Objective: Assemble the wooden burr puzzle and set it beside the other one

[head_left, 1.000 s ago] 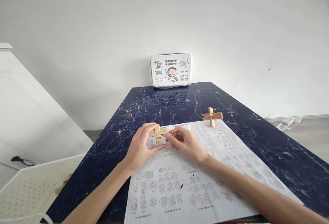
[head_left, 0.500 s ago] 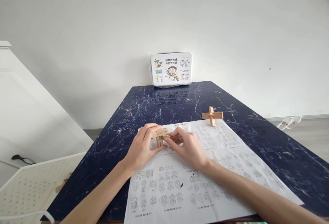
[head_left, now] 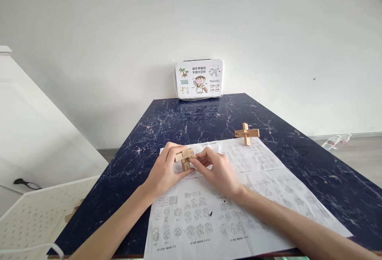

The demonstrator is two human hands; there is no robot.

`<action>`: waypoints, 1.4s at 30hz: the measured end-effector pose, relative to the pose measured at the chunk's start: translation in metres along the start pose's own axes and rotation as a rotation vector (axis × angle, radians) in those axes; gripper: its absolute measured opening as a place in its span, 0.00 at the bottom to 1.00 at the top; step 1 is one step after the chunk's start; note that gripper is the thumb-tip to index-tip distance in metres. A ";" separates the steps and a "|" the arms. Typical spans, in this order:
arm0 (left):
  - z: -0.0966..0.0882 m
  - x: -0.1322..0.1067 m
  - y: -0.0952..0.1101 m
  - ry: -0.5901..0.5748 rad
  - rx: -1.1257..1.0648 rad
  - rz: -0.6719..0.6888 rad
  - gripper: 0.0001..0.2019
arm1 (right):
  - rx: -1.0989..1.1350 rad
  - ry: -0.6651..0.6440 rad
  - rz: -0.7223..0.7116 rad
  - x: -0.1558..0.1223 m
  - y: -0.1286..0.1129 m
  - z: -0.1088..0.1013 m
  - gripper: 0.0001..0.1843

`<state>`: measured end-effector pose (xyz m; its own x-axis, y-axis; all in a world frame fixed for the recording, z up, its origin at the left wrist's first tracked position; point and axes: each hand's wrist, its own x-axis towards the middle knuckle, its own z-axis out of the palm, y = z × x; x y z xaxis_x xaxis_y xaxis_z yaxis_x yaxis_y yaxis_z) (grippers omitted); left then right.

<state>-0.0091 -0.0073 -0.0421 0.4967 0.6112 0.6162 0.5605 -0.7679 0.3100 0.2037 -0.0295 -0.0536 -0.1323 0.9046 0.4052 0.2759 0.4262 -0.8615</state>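
Note:
Above the upper part of a printed instruction sheet (head_left: 179, 248), my left hand (head_left: 165, 168) grips a small wooden interlocking puzzle (head_left: 186, 164) from its left side, fingers on top and thumb below. My right hand (head_left: 219, 172) pinches a wooden piece at the puzzle's right side; its fingertips hide most of that piece. Whether the piece sits inside the others or only touches them I cannot tell. Beyond the right hand, a cross of joined wooden pieces (head_left: 246, 133) rests at the sheet's upper edge.
A white case with cartoon prints (head_left: 199, 80) leans on the wall at the back of the dark blue marbled table (head_left: 143, 132). At lower left stands a cream perforated basket (head_left: 38, 220) with wooden pieces (head_left: 73, 212) in it. Clear plastic packaging (head_left: 336, 142) lies beyond the right edge.
The puzzle has tilted slightly in my left hand. My right fingers have shifted a little left, closer against it. The wooden cross stays where it was.

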 end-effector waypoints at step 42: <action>0.003 0.004 0.010 -0.017 0.137 0.091 0.22 | -0.221 -0.045 -0.200 -0.003 0.003 -0.002 0.05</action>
<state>0.0002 -0.0118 -0.0385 0.5602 0.5444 0.6243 0.5970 -0.7878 0.1513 0.2065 -0.0310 -0.0565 -0.2459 0.8039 0.5416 0.4402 0.5904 -0.6765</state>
